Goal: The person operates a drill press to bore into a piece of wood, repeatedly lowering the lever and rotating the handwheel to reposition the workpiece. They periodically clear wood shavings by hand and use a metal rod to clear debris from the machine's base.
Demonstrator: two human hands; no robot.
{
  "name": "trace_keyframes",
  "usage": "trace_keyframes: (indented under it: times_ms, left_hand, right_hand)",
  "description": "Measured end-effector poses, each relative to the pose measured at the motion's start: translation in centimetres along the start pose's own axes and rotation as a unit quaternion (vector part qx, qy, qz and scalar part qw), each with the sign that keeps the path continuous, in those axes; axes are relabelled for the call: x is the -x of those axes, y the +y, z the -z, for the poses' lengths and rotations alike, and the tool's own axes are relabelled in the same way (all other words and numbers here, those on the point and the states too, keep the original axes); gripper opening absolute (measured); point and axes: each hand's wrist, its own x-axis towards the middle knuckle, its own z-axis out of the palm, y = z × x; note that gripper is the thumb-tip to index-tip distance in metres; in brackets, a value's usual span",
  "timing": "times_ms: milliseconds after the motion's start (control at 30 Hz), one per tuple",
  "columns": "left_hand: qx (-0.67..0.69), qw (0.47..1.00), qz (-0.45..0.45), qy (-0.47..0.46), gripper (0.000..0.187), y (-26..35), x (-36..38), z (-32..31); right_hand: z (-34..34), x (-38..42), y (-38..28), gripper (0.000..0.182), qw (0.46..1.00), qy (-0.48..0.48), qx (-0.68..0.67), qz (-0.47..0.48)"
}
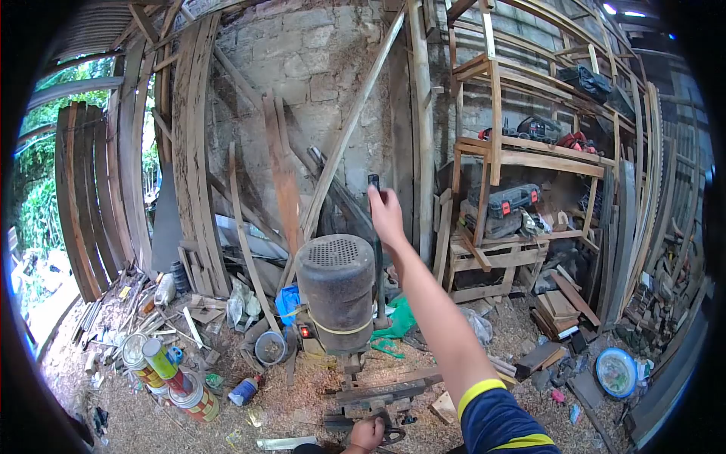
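A machine with a dark cylindrical motor housing (336,295), vented on top and banded by a yellow strip, stands upright in front of me. My right hand (386,214) is raised beside it, closed round the black-tipped lever (373,181) of the machine. Low at the bottom edge, my left hand (367,433) is closed on a dark handwheel (393,434), partly hidden by the fingers. Between the motor and that hand lie the metal vise and table (378,393) of the machine. A small red switch (305,331) glows at the motor's lower left.
Paint cans (197,401), a blue bottle (244,390) and a bucket (271,346) stand or lie on the shavings-covered floor at left. Wooden shelves (544,151) hold tool cases (514,200) at right. A blue-rimmed basin (616,372) sits lower right. Planks (197,151) lean against the wall.
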Motion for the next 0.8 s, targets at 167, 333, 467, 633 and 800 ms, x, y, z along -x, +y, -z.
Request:
trace_keyframes:
  times_ms: [167, 333, 467, 633, 800]
  left_hand:
    - [-0.011, 0.994, -0.082, 0.069, 0.041, -2.5, 0.3, -2.4]
    - [0.014, 0.998, -0.046, 0.028, 0.045, 0.5, -0.6, 0.2]
    - [0.008, 1.0, 0.021, -0.011, 0.045, -1.8, -0.1, -1.4]
    - [0.035, 0.999, -0.023, 0.028, 0.036, -0.9, -0.2, -0.9]
    - [0.056, 0.995, -0.059, 0.053, 0.037, -1.1, -0.8, -1.1]
  right_hand:
    - [-2.1, -6.8, -3.3, 0.042, 0.945, -0.147, -0.111, -0.27]
    - [-2.5, -6.7, -2.8, 0.037, 0.956, -0.12, -0.092, -0.251]
    - [-1.5, -3.8, -6.2, 0.034, 0.968, -0.091, -0.105, -0.208]
    - [1.7, 2.0, -10.4, 0.029, 0.988, -0.09, -0.098, -0.083]
    - [2.7, 2.0, -11.7, 0.041, 0.962, -0.167, -0.153, -0.152]
